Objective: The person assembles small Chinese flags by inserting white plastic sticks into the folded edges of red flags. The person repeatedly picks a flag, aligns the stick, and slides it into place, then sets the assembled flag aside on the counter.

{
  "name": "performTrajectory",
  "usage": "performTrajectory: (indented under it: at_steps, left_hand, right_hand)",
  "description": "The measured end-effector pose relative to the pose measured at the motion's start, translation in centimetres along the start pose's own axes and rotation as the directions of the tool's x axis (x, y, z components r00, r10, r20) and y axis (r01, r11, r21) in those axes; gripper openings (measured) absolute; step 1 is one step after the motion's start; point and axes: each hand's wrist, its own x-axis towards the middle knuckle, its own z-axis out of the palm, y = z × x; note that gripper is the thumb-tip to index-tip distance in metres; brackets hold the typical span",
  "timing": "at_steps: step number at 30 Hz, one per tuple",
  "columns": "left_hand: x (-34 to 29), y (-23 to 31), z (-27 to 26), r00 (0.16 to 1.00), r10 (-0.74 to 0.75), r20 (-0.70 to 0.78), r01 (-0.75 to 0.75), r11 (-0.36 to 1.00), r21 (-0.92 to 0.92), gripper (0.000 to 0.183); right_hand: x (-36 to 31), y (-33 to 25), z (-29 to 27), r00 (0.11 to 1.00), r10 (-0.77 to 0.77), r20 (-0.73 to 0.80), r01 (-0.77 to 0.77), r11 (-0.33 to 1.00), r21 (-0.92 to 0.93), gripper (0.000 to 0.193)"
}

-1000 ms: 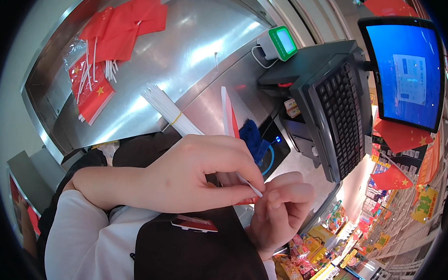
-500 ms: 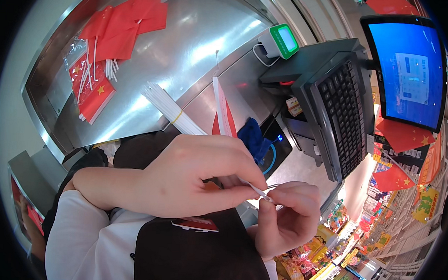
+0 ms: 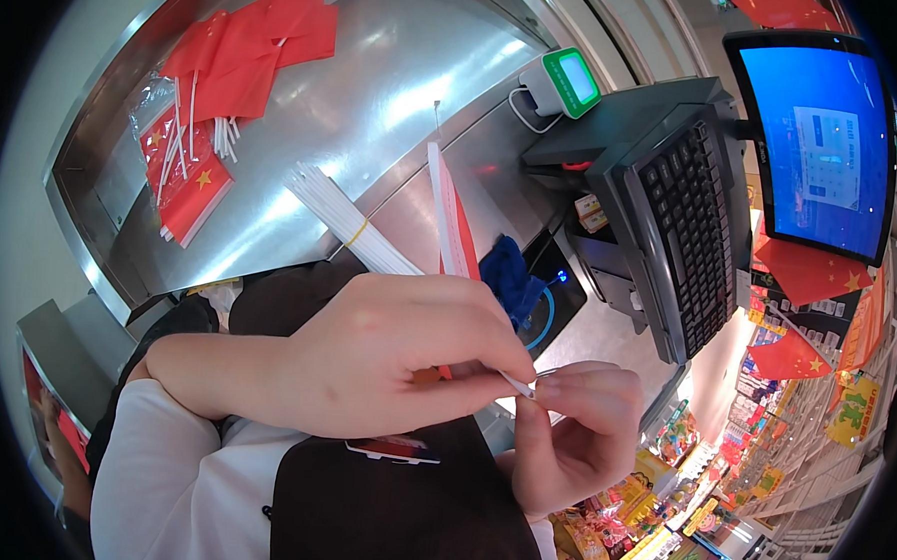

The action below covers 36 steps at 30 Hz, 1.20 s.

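My left hand (image 3: 416, 344) pinches a thin white strip (image 3: 517, 385) between thumb and fingertips. At the strip's end, the thumb and finger of my right hand (image 3: 582, 426) are closed on it too. The strip looks like the white hem of a small red flag (image 3: 462, 236), which rises behind my left hand; red also shows beneath the left fingers. My left hand hides where hem and flag join. Just beyond it, a bundle of white sticks (image 3: 346, 220) lies on the metal counter, tied with a yellow band.
More red flags (image 3: 237, 71), some on white sticks, lie at the counter's far left with clear plastic wrapping. A green-and-white payment device (image 3: 567, 82), a black keyboard (image 3: 682, 215) and a monitor (image 3: 810, 146) stand to the right. Dark blue cloth (image 3: 508, 283) lies near the flag.
The fingertips of both hands have come closer together on the white strip, covering more of its end. The red flag behind has shifted slightly and shows more red.
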Motion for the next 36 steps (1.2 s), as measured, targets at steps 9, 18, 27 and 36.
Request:
performTrajectory:
  at_steps: [9,18,27,36]
  left_hand:
    - [0.26,0.75,-0.5,0.998,0.057,0.034,-0.061,0.989,0.136,0.024]
    - [-0.2,0.22,-0.46,0.979,0.202,0.034,-0.203,0.939,0.279,0.029]
    - [-0.34,0.35,-0.59,0.986,0.163,0.048,-0.169,0.95,0.263,0.026]
    - [-0.14,0.01,-0.8,0.968,0.24,0.072,-0.251,0.937,0.244,0.021]
  right_hand:
    - [0.11,-0.15,-0.2,0.998,0.025,0.049,-0.024,1.0,-0.018,0.031]
    - [0.02,-0.41,-0.37,0.992,0.09,0.083,-0.09,0.996,-0.005,0.029]
    - [0.14,-0.5,-0.29,0.988,0.112,0.106,-0.113,0.994,0.002,0.029]
    - [-0.14,-0.05,-0.19,0.987,0.141,0.083,-0.147,0.987,0.064,0.026]
